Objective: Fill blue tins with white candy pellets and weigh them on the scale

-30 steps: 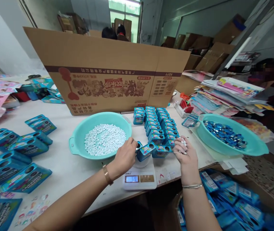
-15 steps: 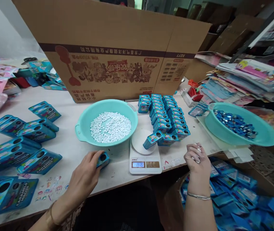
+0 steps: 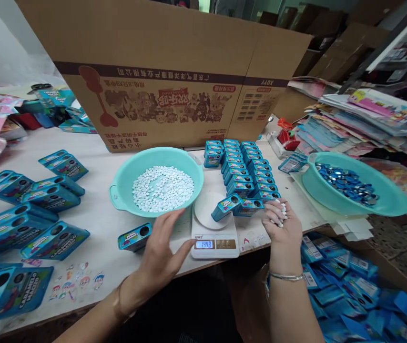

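Head view: left hand (image 3: 160, 255) now spread, off the blue box (image 3: 135, 237); right hand (image 3: 278, 224) still clenching white tablets (image 3: 281, 212).

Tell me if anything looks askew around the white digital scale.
One small blue box leans tilted on the white digital scale, half propped against the neat rows of blue boxes. Another blue box lies alone near the left hand.

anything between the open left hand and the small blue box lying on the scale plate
Nothing visible: the left hand hovers open just left of the white digital scale, with only bare tabletop between it and the small blue box.
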`<state>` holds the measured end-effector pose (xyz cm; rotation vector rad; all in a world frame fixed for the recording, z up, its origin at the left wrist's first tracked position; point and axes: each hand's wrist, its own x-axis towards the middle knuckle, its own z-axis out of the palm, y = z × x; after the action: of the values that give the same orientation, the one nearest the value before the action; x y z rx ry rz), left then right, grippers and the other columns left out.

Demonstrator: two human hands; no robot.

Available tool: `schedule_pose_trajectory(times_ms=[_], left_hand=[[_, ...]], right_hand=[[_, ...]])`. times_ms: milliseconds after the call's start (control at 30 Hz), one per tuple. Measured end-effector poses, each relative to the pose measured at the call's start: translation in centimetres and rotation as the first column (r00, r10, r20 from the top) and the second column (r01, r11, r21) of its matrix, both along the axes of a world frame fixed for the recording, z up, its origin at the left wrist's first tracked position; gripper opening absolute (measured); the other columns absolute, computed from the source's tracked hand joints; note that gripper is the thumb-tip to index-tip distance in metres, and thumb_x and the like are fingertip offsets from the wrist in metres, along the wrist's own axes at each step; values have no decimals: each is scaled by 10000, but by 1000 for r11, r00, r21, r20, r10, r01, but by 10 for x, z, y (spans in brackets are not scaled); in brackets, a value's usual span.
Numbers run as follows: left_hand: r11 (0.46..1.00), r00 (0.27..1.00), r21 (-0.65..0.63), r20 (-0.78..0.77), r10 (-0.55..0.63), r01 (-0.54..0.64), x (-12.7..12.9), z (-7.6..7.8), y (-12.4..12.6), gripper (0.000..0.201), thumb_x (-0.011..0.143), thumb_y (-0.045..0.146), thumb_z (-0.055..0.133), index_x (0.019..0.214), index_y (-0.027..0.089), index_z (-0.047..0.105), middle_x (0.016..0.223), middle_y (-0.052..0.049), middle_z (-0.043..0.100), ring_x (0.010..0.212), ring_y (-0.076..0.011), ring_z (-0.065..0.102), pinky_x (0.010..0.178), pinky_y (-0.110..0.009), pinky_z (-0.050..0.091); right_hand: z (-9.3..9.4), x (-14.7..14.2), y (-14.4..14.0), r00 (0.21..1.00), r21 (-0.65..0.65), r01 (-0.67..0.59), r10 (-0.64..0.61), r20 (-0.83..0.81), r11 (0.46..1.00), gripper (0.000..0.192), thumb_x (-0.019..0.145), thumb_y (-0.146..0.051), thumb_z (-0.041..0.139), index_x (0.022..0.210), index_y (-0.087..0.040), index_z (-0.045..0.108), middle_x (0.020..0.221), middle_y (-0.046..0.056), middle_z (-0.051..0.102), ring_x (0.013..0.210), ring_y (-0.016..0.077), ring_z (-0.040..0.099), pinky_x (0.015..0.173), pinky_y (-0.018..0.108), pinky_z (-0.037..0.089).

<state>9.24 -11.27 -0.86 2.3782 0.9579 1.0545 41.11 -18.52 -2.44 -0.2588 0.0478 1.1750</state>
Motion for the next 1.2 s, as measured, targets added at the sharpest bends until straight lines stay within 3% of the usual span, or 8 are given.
schedule_pose_trajectory(times_ms=[100, 233, 300, 367, 500, 800, 1033, 1200], left_hand=[[988, 992, -93, 38, -124, 127, 50, 4, 9, 640, 861, 348, 639, 1415, 240, 336, 1322, -112, 553, 1246, -280, 516, 1066, -457, 434], [971, 979, -135, -20, -203, 199, 120, 4, 29, 779, 768, 378, 740, 1409, 164, 353, 1370, -150, 521, 1269, -306, 486, 1074, -452, 407], [971, 972, -145, -116, -205, 188, 145, 1, 38, 726, 743, 383, 763, 1353, 151, 445, 1329, -147, 563, 1231, -323, 511, 1038, -457, 423], [970, 954, -169, -212, -211, 177, 158, -2, 46, 521, 772, 365, 734, 1222, 156, 576, 1197, -124, 652, 1129, -317, 578, 994, -461, 437], [968, 943, -193, -261, -209, 161, 158, -4, 55, 229, 821, 247, 642, 1035, 181, 687, 1015, -75, 721, 976, -263, 650, 940, -410, 462], [933, 964, -290, -96, -250, 213, 146, -3, 64, 280, 749, 149, 631, 1017, 187, 705, 988, -44, 717, 917, -217, 667, 840, -313, 520], [938, 970, -282, -75, -231, 201, 146, -8, 65, 302, 751, 167, 632, 1046, 163, 696, 988, -64, 716, 926, -227, 664, 855, -330, 524], [941, 968, -274, -92, -233, 200, 146, -8, 65, 298, 751, 173, 633, 1044, 155, 687, 979, -69, 716, 925, -233, 663, 855, -336, 523]], right_hand=[[16, -7, 21, 989, -47, 11, -4, 146, 999, 130, 913, -141, 472, 824, -230, 441, 591, -70, 447, 422, 60, 423, 346, 147, 329], [38, -25, 56, 941, -118, 145, -99, 325, 982, 119, 931, -233, 503, 821, -228, 459, 551, -92, 409, 376, 51, 339, 325, 149, 265], [45, -35, 72, 904, -141, 227, -154, 398, 964, 127, 925, -265, 519, 818, -224, 466, 535, -103, 390, 360, 43, 303, 326, 152, 241], [48, -44, 86, 871, -170, 296, -192, 452, 940, 130, 912, -293, 537, 823, -218, 480, 533, -108, 390, 357, 38, 294, 334, 154, 235], [44, -57, 100, 811, -215, 385, -218, 543, 898, 211, 842, -385, 622, 819, -213, 501, 544, -111, 413, 362, 31, 301, 353, 157, 245], [36, -73, 109, 810, -293, 408, -194, 554, 865, 201, 810, -388, 615, 817, -205, 531, 518, -109, 404, 431, 61, 431, 469, 189, 396], [33, -75, 108, 745, -257, 448, -199, 636, 856, 216, 791, -393, 637, 788, -199, 540, 502, -107, 378, 416, 57, 374, 423, 179, 337], [38, -74, 106, 785, -295, 408, -167, 597, 864, 136, 823, -314, 593, 789, -199, 528, 495, -113, 352, 389, 51, 330, 379, 166, 296]])
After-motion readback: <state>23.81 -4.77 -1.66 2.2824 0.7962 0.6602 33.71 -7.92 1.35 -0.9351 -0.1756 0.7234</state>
